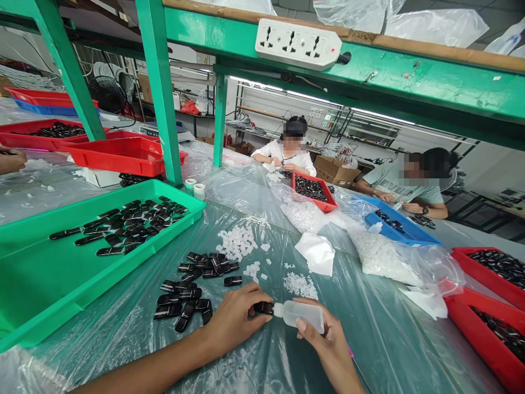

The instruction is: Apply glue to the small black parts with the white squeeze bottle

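Between the fingers of my left hand [235, 317] is a small glossy black plastic part [263, 308], pinched at its left end. My right hand [328, 336] is closed around a translucent white squeeze bottle [304, 314], tilted on its side. The bottle's nozzle end meets the right end of the black part; whether they touch I cannot tell. A thin pink-and-dark tool [350, 352] shows beside my right hand, partly hidden by it. Left of my left hand lie several loose black parts [180, 298]. Beyond my hands are piles of small white pieces [237, 242] and finer white bits [301, 285].
A green tray [102, 279] of black parts stands left. Red bins [488, 328] are at right, a blue tray [406, 232] and bags of white pieces [383, 257] behind. Two people [287, 153] work opposite; another person's hand [12, 160] shows far left. A green frame [158, 93] stands overhead.
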Demonstrator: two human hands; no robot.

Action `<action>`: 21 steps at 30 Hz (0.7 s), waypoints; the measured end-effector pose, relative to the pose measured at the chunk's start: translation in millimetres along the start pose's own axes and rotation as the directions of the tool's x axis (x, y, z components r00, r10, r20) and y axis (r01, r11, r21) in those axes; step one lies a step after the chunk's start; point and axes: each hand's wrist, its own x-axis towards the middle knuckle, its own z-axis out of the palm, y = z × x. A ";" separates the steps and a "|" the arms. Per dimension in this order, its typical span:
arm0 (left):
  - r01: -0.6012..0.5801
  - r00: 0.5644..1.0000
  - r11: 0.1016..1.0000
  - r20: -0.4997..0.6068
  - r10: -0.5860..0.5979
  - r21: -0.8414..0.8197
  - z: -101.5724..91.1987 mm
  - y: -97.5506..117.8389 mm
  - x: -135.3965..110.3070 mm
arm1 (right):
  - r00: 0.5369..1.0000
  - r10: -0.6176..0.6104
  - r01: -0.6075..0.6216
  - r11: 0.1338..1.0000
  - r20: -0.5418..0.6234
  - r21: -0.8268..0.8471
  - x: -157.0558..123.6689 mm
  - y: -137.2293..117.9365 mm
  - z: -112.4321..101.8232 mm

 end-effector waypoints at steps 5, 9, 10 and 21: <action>0.005 1.000 1.000 0.004 -0.005 -0.008 -0.2 0.4 -0.9 | 1.000 0.007 -0.007 1.000 -0.006 -0.001 -1.0 -1.2 2.8; 0.013 1.000 1.000 0.003 -0.013 0.009 -0.3 0.6 -0.6 | 0.999 0.015 -0.015 1.000 -0.034 0.007 -3.0 -1.4 4.3; 0.011 1.000 1.000 -0.001 -0.011 0.016 -0.2 0.6 -0.3 | 1.000 0.016 -0.016 1.000 -0.015 -0.005 -3.1 -0.8 3.5; 0.069 0.997 0.996 0.014 -0.070 0.058 5.7 -4.9 -1.3 | 0.997 -0.017 0.021 0.999 0.076 -0.046 -3.3 3.1 -0.7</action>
